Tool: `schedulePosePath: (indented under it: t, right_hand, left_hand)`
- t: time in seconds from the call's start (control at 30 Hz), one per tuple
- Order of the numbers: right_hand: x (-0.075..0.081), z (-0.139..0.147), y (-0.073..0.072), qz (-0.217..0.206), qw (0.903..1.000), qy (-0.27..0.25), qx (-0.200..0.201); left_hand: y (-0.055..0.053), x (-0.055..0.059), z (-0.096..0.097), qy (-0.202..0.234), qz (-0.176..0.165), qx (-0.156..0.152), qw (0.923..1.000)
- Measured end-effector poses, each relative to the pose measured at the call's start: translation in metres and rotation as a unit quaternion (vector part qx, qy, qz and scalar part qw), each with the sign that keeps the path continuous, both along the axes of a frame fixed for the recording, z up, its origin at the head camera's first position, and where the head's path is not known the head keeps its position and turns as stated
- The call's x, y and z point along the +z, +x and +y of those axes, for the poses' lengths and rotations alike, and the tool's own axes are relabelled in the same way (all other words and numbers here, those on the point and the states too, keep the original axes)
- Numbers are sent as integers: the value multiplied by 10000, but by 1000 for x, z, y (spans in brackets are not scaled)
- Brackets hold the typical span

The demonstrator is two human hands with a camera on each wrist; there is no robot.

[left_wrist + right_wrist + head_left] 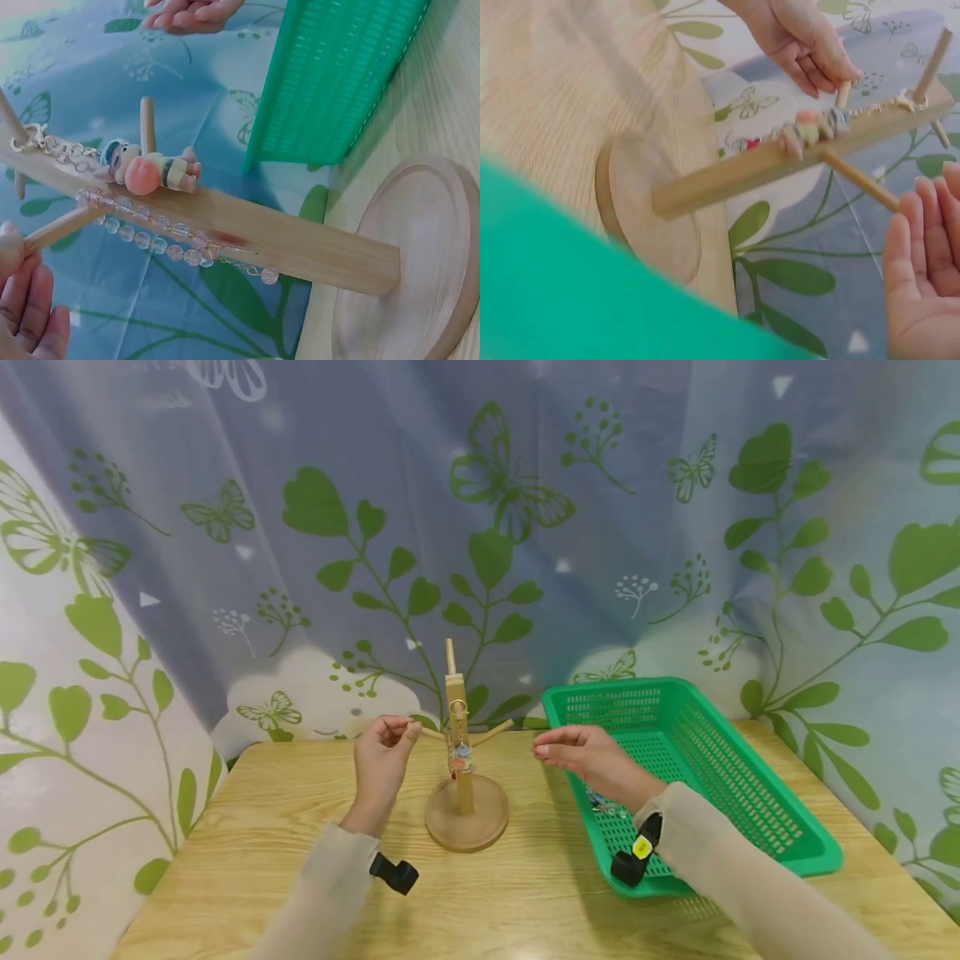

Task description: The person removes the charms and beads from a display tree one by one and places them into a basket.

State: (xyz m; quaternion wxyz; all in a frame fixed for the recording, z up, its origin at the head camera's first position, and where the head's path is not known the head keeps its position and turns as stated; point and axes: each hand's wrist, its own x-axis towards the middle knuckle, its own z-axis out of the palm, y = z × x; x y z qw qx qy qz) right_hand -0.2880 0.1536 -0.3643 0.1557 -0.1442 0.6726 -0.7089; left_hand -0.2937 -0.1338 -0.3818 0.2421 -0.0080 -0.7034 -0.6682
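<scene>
A wooden jewellery stand [466, 793] with a round base and several pegs stands upright on the table. My left hand [381, 758] pinches the tip of its left peg [64, 227] between thumb and forefinger. From that peg hangs a bracelet of clear and pinkish beads [142, 240], lying along the post. A keychain with a small figure [142, 176] holding a peach-coloured ball hangs by its gold clasp from an upper peg. To the right of the stand, my right hand [592, 764] hovers by the basket, fingers loosely bent, nothing visible in it.
A green plastic basket [813, 858] sits on the right of the wooden table [300, 810]. Some small shiny trinkets [604, 807] lie inside it, partly hidden under my right hand. Behind the table hangs a curtain [420, 468] with leaves and butterflies.
</scene>
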Motion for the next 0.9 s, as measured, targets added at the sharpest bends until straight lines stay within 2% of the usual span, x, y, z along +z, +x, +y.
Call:
schedulePosePath:
  t: [0.07,0.27,0.5,0.73,0.9]
  right_hand:
    - [1,-3,2,-32,10000,-1,-49]
    - [0,-12,5,-115,9993,93,-334]
    - [-6,-28,10,-111,9966,307,-751]
    - [-10,-43,11,-118,9946,164,-1016]
    - [-12,-50,13,53,9938,319,-1062]
  left_hand:
    - [4,3,3,20,49,-52,10000]
    - [23,21,11,-119,24,-101,9999]
    - [7,3,1,-195,-83,-222,9995]
    - [8,8,-6,-469,-503,-394,9969]
    - [9,14,-9,-597,-700,-542,9943]
